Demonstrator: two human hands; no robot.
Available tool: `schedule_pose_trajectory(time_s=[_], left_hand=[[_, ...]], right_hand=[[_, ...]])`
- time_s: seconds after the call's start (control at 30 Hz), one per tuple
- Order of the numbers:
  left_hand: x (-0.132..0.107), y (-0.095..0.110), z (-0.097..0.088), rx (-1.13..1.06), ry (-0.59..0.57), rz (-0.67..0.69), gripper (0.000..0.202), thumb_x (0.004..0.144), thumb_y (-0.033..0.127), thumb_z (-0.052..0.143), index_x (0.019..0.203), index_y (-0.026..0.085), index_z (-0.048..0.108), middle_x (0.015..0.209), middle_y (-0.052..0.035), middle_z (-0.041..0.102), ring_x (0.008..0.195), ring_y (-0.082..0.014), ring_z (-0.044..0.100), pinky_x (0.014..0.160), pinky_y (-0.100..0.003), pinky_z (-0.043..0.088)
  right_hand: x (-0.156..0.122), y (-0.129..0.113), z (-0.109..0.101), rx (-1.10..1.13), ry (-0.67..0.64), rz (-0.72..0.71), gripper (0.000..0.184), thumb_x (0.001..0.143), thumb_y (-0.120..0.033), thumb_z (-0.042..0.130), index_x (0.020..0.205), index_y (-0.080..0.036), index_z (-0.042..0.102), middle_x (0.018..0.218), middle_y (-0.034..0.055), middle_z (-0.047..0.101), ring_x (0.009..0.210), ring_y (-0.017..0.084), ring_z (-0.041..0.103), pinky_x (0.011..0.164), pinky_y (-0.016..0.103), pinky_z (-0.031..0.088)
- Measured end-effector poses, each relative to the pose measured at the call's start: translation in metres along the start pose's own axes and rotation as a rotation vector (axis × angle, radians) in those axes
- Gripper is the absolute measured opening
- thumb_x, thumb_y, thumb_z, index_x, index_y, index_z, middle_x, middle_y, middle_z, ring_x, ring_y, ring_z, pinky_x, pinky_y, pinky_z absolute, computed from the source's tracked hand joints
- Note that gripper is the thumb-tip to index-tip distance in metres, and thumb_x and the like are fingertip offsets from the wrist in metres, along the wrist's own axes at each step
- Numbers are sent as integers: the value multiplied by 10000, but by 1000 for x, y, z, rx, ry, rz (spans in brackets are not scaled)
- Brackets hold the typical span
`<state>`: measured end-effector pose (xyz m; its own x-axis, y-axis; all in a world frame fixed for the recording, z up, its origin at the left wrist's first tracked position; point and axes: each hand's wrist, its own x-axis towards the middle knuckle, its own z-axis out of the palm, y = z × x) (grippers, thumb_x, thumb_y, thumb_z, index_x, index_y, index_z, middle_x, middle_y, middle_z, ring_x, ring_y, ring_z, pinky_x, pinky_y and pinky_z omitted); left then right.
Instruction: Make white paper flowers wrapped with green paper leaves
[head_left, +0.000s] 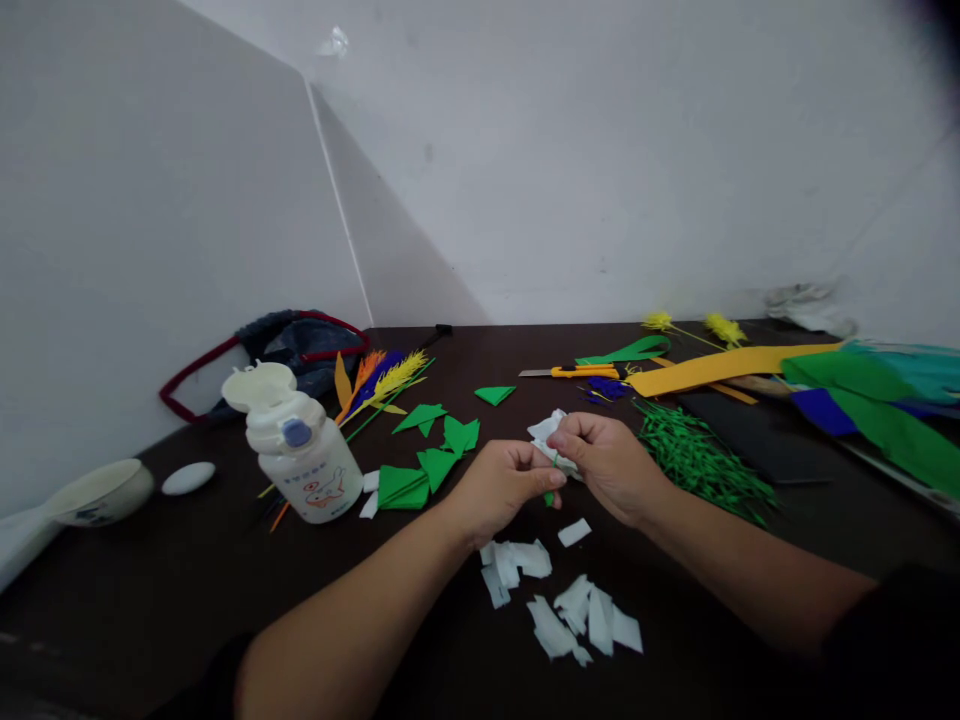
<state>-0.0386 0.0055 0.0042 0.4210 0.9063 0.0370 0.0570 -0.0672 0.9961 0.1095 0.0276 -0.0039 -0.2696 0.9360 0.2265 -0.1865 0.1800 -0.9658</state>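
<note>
My left hand (501,486) and my right hand (604,462) meet above the middle of the dark table (150,600), both closed in a pinch. Together they hold a small bunch of white paper pieces (550,432) with a thin green stem (550,494) poking out below. Several loose white paper scraps (559,598) lie on the table just under my hands. Green folded paper pieces (424,470) lie to the left of my left hand.
A white glue bottle (300,450) with open cap stands at left, beside a small bowl (101,490). A yellow utility knife (574,372), shredded green paper (701,462), coloured paper sheets (847,395) and paper flowers (379,380) lie behind. A dark bag (289,345) sits by the wall.
</note>
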Motion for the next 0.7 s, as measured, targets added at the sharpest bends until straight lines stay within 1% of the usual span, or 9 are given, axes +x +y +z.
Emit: schedule_pose_trajectory(time_s=[0.17, 0.27, 0.37, 0.43, 0.47, 0.53, 0.57, 0.63, 0.7], left_hand=[[0, 1, -1, -3, -5, -16, 200, 671, 265, 625, 543, 145, 528, 549, 2, 558, 548, -98, 457, 569, -236, 326], [0, 2, 0, 3, -7, -22, 221, 674, 298, 625, 545, 145, 533, 532, 5, 554, 540, -100, 460, 573, -239, 331], [-1, 3, 0, -29, -35, -8, 223, 690, 315, 613, 562, 143, 553, 531, 3, 557, 540, -100, 468, 595, -246, 340], [-1, 3, 0, -65, -58, 3, 212, 695, 303, 610, 570, 139, 560, 548, 2, 562, 534, -95, 468, 598, -247, 341], [0, 3, 0, -83, -67, 3, 207, 694, 296, 611, 572, 137, 561, 556, 3, 562, 529, -91, 465, 596, -246, 340], [0, 3, 0, -113, -77, -1, 203, 690, 287, 615, 570, 132, 561, 562, 8, 554, 519, -84, 456, 590, -244, 337], [-1, 3, 0, -121, -80, -5, 200, 687, 283, 617, 571, 131, 561, 560, 10, 549, 517, -82, 453, 588, -243, 335], [-1, 2, 0, -115, -69, -12, 198, 681, 282, 625, 571, 132, 557, 550, 13, 542, 520, -83, 449, 584, -242, 331], [-1, 2, 0, -85, -44, -23, 225, 672, 301, 633, 552, 134, 542, 537, 12, 538, 527, -86, 442, 575, -239, 325]], right_hand=[[2, 0, -1, -125, 36, -47, 287, 656, -309, 652, 531, -182, 428, 533, -51, 411, 509, 86, 359, 485, 239, 300], [1, -2, -2, -84, 9, -43, 270, 684, -340, 632, 555, -179, 457, 548, -44, 410, 516, 86, 357, 481, 237, 303], [-2, -5, -3, 67, -96, -6, 260, 750, -433, 536, 737, -178, 584, 658, -3, 472, 588, 108, 429, 516, 256, 363], [-4, -7, -3, 128, -183, 15, 295, 733, -440, 552, 860, -180, 614, 746, 21, 500, 645, 125, 467, 538, 270, 397], [-5, -7, -3, 138, -215, 13, 272, 712, -414, 585, 851, -184, 621, 767, 24, 505, 654, 127, 475, 536, 271, 405], [-7, -8, -2, 135, -248, 1, 162, 694, -345, 622, 719, -186, 609, 732, 11, 509, 621, 118, 475, 522, 268, 408], [-7, -7, -2, 129, -251, 1, 152, 705, -325, 615, 656, -185, 580, 692, 2, 508, 593, 113, 470, 519, 268, 406], [-7, -5, 0, 104, -229, 15, 209, 732, -324, 589, 593, -185, 517, 615, -14, 494, 545, 104, 455, 518, 269, 400], [-7, -2, 1, 57, -168, 20, 237, 726, -347, 596, 592, -188, 482, 575, -25, 477, 527, 101, 437, 514, 263, 390]])
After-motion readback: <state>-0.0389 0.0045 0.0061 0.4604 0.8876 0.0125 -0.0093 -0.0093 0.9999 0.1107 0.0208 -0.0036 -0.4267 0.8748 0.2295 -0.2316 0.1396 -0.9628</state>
